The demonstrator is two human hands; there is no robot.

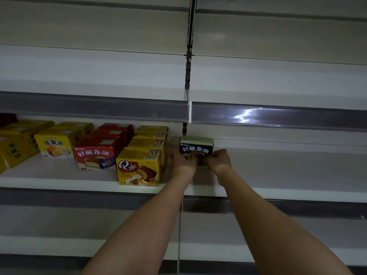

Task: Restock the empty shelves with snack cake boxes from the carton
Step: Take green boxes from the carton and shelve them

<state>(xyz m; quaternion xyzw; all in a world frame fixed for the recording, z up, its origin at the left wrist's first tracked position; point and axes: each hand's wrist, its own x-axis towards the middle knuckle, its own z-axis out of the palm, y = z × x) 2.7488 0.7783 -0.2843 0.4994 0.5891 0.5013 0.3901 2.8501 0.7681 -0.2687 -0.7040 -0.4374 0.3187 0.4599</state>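
A dark blue snack cake box (196, 148) with a cream top stands deep on the white middle shelf (288, 171), just right of the shelf joint. My left hand (181, 159) grips its lower left side and my right hand (218, 158) grips its lower right side, fingers curled round the front edges. Both forearms reach in from below. The lower front of the box is hidden by my fingers. No carton is in view.
Left of the blue box run rows of yellow Q boxes (139, 167), red pie boxes (95, 155) and yellow egg-yolk pie boxes (55, 145). A dark upright post (187, 76) divides the bays. The shelf above (278, 84) and the shelf below (278, 253) hold nothing visible.
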